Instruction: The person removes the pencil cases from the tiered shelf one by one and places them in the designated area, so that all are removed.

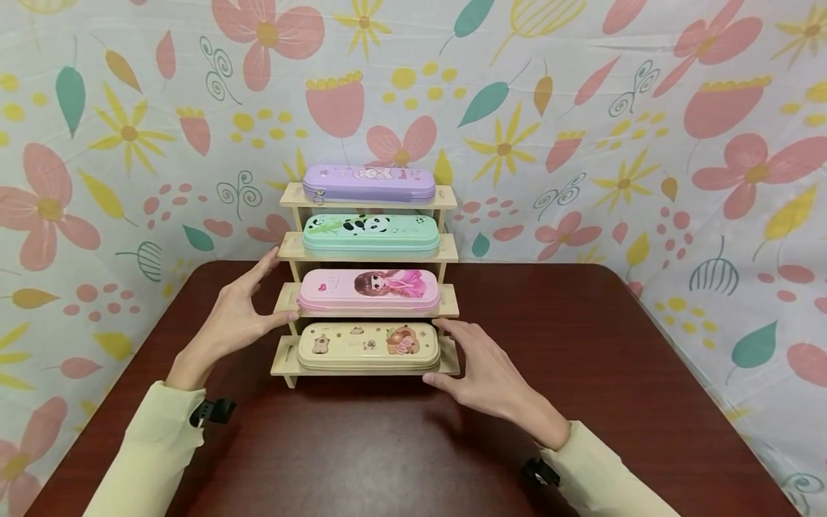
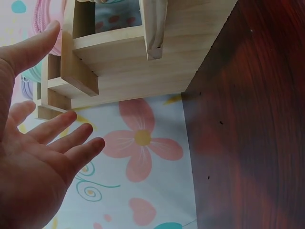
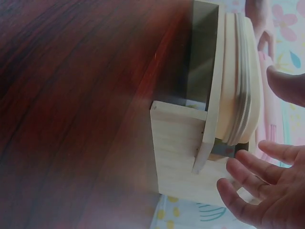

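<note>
A stepped wooden rack (image 1: pixel 284 362) stands on the table with one zippered pencil case on each tier. From top to bottom these are a purple case (image 1: pixel 368 188), a mint panda case (image 1: pixel 371 233), a pink case (image 1: pixel 336 291) with a doll picture and a cream case (image 1: pixel 349 352) with bear pictures. My left hand (image 1: pixel 235 312) is beside the rack's left side, fingers extended, thumb near the pink case's end. Near the cream case's right end is my right hand (image 1: pixel 484 366), with fingers and thumb spread apart. Both wrist views show nothing between the fingers.
The dark red-brown table (image 1: pixel 400 445) reaches back to a wall covering (image 1: pixel 581 143) printed with flowers and leaves. The rack stands close to that covering. Each wrist carries a small black device (image 1: pixel 213 411) at the sleeve's cuff.
</note>
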{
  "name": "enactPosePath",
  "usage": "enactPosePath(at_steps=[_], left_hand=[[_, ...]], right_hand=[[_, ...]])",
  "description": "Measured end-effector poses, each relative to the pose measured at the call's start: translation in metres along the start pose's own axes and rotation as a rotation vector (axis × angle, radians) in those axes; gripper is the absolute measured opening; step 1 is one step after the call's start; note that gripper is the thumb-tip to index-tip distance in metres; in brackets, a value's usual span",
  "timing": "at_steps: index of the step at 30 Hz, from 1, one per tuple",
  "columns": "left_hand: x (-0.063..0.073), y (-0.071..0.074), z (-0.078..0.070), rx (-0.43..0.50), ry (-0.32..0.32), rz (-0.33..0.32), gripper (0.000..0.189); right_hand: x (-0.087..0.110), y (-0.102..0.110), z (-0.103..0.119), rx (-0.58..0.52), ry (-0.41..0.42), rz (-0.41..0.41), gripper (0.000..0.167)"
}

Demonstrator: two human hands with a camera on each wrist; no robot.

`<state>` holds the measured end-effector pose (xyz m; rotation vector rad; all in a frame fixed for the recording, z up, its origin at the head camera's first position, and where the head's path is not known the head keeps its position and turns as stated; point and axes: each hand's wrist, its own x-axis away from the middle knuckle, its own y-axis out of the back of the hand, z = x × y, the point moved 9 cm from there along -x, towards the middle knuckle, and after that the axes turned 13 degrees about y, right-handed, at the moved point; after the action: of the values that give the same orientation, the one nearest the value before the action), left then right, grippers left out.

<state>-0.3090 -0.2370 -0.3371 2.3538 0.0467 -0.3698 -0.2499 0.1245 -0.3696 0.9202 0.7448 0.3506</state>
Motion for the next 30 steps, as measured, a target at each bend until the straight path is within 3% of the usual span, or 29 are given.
enactPosePath(at_steps=[9, 30], left_hand=[[-0.002, -0.003, 0.004, 0.051, 0.037, 0.039, 0.111], [-0.009, -0.005, 0.013, 0.162, 0.045, 0.086, 0.108]], right_hand=[[-0.004, -0.007, -0.002, -0.021, -0.015, -0.006, 0.086], [-0.009, -0.015, -0.006, -0.068, -0.006, -0.027, 0.074]])
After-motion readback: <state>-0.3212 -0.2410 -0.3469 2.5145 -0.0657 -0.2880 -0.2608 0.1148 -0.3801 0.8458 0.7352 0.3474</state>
